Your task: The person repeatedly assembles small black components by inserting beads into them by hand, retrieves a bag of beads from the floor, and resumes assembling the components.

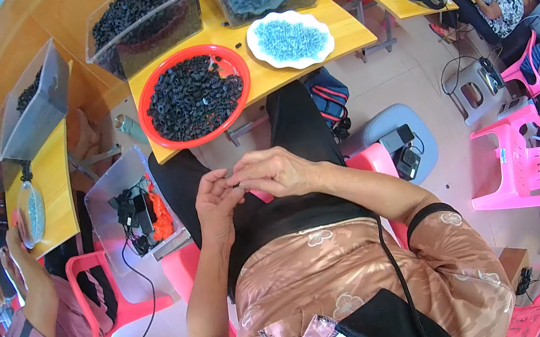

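My left hand (216,202) and my right hand (278,171) meet above my lap, fingertips touching. Both are closed in a pinch, and whatever sits between the fingers is too small or hidden to make out. Just beyond them, at the table's near edge, a round red tray (143,111) holds a heap of small black parts (191,103). To its right lies a white scalloped plate (258,53) with many small clear-blue pieces (291,40).
Two clear bins (151,35) (270,0) of black parts stand at the back of the yellow table (253,89). On the floor at left is a clear box (103,196) with cables. Pink chairs (525,158) stand at right. A co-worker (48,313) sits at left, others farther right.
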Tool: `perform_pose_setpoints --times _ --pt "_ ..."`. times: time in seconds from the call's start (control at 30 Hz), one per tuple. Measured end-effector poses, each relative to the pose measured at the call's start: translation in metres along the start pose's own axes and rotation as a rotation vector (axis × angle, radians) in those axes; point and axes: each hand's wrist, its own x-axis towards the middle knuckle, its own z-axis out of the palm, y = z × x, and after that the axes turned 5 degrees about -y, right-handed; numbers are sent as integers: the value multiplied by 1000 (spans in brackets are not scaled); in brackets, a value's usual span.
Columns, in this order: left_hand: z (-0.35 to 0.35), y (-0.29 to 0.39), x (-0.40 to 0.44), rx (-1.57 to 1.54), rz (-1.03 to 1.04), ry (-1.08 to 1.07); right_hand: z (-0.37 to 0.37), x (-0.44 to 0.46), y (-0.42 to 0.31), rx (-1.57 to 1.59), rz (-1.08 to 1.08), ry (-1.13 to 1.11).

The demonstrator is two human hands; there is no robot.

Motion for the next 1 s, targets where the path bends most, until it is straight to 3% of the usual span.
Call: perform_pose_setpoints --times 0.33,0.43,0.5,0.53,0.6,0.73,0.87,1.0 --pt "-7 -6 0 -279 -105 18 6 5 -5 -62 -19 -6" --pt "-3 -1 -1 -355 -160 46 -6 11 -20 -86 147 -63" --pt "2 10 -8 -334 -228 -11 -31 31 -7 -299 -56 89" --pt "8 20 -8 -329 -255 -32 -49 45 -15 -245 134 104" --pt "9 29 -9 -310 -292 -91 -79 75 16 -466 120 229" --pt "3 31 -5 -287 -314 -201 -110 134 72 -739 274 64" --pt "-2 39 -15 -256 -356 -252 -114 160 108 -903 295 -81" --pt "2 61 -29 -310 -267 -364 -107 167 121 -975 314 -151"
